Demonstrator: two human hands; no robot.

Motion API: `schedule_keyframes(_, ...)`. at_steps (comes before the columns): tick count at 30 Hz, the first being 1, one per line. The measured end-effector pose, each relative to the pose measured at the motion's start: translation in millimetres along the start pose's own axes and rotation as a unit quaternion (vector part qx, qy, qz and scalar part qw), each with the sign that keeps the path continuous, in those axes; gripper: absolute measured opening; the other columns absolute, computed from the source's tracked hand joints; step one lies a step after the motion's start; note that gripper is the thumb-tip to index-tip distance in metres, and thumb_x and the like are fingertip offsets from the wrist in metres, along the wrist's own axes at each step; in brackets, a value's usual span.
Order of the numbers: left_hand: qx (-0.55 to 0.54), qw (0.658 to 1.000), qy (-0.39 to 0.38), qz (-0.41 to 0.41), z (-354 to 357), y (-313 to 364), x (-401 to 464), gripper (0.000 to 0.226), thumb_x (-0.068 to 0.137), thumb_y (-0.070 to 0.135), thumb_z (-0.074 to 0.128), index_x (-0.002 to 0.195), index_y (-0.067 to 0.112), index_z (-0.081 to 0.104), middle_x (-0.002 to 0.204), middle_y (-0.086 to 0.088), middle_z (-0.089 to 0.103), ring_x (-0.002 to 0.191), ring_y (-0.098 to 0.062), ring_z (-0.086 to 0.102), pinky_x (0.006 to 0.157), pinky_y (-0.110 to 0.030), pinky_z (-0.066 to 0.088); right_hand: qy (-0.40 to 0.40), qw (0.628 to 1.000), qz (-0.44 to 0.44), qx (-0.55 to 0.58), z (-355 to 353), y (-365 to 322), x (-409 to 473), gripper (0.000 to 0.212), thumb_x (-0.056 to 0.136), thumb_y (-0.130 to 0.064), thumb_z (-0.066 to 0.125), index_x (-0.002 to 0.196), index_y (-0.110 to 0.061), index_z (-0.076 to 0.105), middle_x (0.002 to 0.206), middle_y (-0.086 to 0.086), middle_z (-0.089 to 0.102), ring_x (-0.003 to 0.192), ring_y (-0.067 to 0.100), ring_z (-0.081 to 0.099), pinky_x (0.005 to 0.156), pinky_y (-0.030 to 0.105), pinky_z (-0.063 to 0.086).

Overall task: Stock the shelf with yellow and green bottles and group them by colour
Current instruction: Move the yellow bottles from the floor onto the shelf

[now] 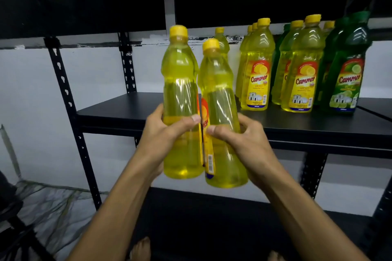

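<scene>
My left hand (167,133) grips a yellow bottle (180,82) around its lower body, and my right hand (239,142) grips a second yellow bottle (218,99) right beside it. Both are upright, held in front of the black shelf board (118,110), their bottoms below its edge. On the shelf's right part stand several yellow bottles (255,70) in rows. Further right stand green bottles, one at the front (344,70) and another behind the yellow ones (281,48). One lone yellow bottle (220,40) stands at the back, partly hidden by the held pair.
The shelf's left half is bare black board. Perforated black uprights (63,82) frame the rack on the left, with a lower shelf (212,218) beneath. A white wall lies behind. My bare feet (141,249) show at the bottom edge.
</scene>
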State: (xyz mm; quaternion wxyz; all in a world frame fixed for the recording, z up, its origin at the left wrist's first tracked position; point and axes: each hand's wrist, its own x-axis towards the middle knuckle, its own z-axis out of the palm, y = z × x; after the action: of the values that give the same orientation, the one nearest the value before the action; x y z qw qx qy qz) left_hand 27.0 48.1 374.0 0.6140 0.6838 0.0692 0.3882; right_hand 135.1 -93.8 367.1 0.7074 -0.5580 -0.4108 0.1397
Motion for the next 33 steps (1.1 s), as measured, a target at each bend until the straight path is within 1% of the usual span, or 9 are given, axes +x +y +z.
schedule_keyframes(5, 0.019, 0.995, 0.035, 0.087, 10, 25, 45, 0.041, 0.074, 0.014, 0.081, 0.107, 0.027, 0.061, 0.100, -0.003, 0.075, 0.090, -0.020, 0.073, 0.072, -0.037, 0.060, 0.031, 0.993, -0.109, -0.017, 1, -22, 41, 0.039, 0.079, -0.011, 0.077, 0.116, -0.011, 0.067, 0.095, 0.000, 0.077, 0.086, 0.011, 0.073, 0.069, 0.020, 0.057)
schedule_keyframes(8, 0.042, 0.989, 0.047, 0.130, 16, 28, 67, 0.047, 0.077, 0.011, 0.079, 0.119, 0.017, 0.059, 0.103, -0.003, 0.073, 0.089, -0.015, 0.073, 0.070, -0.028, 0.058, 0.048, 0.986, -0.160, -0.024, 0, -26, 62, 0.042, 0.080, -0.007, 0.077, 0.120, -0.008, 0.064, 0.101, 0.000, 0.075, 0.089, 0.005, 0.072, 0.070, 0.013, 0.053)
schedule_keyframes(11, 0.059, 0.985, 0.056, 0.152, 21, 23, 85, 0.058, 0.074, 0.012, 0.082, 0.127, 0.010, 0.056, 0.109, -0.006, 0.071, 0.093, -0.016, 0.072, 0.073, -0.027, 0.058, 0.065, 0.980, -0.183, -0.033, -3, -21, 78, 0.041, 0.081, -0.006, 0.076, 0.119, -0.007, 0.064, 0.102, -0.001, 0.074, 0.089, 0.001, 0.070, 0.070, 0.011, 0.051)
schedule_keyframes(16, 0.068, 0.988, 0.051, 0.129, 24, -1, 103, 0.064, 0.071, 0.017, 0.085, 0.127, 0.013, 0.056, 0.110, -0.005, 0.071, 0.095, -0.016, 0.071, 0.075, -0.029, 0.058, 0.062, 0.985, -0.157, -0.035, -19, -1, 99, 0.033, 0.080, -0.009, 0.076, 0.111, -0.013, 0.068, 0.095, -0.005, 0.075, 0.087, 0.003, 0.071, 0.069, 0.014, 0.052)
schedule_keyframes(20, 0.065, 0.989, 0.055, 0.124, 27, -23, 114, 0.064, 0.072, 0.018, 0.084, 0.129, 0.015, 0.054, 0.113, -0.004, 0.070, 0.098, -0.017, 0.070, 0.077, -0.027, 0.059, 0.049, 0.987, -0.146, -0.043, -36, 10, 114, 0.034, 0.081, -0.013, 0.076, 0.114, -0.015, 0.067, 0.098, -0.005, 0.076, 0.093, 0.008, 0.071, 0.075, 0.019, 0.055)
schedule_keyframes(25, 0.059, 0.989, 0.057, 0.121, 30, -38, 140, 0.064, 0.075, 0.019, 0.081, 0.132, 0.018, 0.052, 0.113, -0.001, 0.069, 0.098, -0.015, 0.070, 0.075, -0.024, 0.058, 0.029, 0.987, -0.145, -0.062, -46, 24, 132, 0.037, 0.082, -0.015, 0.074, 0.114, -0.027, 0.061, 0.100, -0.012, 0.074, 0.094, 0.003, 0.070, 0.075, 0.016, 0.055)
schedule_keyframes(28, 0.095, 0.987, 0.075, 0.109, 33, -48, 156, 0.071, 0.075, 0.025, 0.081, 0.135, 0.019, 0.043, 0.118, 0.004, 0.063, 0.097, -0.008, 0.066, 0.077, -0.023, 0.058, 0.032, 0.990, -0.116, -0.077, -52, 31, 144, 0.034, 0.082, -0.025, 0.074, 0.113, -0.032, 0.062, 0.099, -0.016, 0.074, 0.096, 0.000, 0.068, 0.077, 0.017, 0.055)
schedule_keyframes(30, 0.127, 0.981, 0.108, 0.096, 32, -57, 163, 0.077, 0.072, 0.032, 0.084, 0.128, 0.024, 0.032, 0.126, 0.001, 0.051, 0.103, -0.008, 0.059, 0.078, -0.019, 0.052, 0.034, 0.992, -0.096, -0.071, -56, 36, 149, 0.030, 0.082, -0.029, 0.073, 0.110, -0.031, 0.066, 0.098, -0.017, 0.074, 0.095, -0.001, 0.068, 0.076, 0.017, 0.055)
schedule_keyframes(33, 0.170, 0.974, 0.130, 0.080, 25, -70, 169, 0.081, 0.062, 0.046, 0.087, 0.109, 0.038, 0.022, 0.130, -0.009, 0.040, 0.117, -0.023, 0.051, 0.089, -0.035, 0.052, 0.032, 0.996, -0.063, -0.061, -60, 42, 152, 0.055, 0.074, -0.045, 0.073, 0.125, -0.027, 0.062, 0.110, -0.016, 0.072, 0.102, 0.000, 0.066, 0.086, 0.025, 0.054)
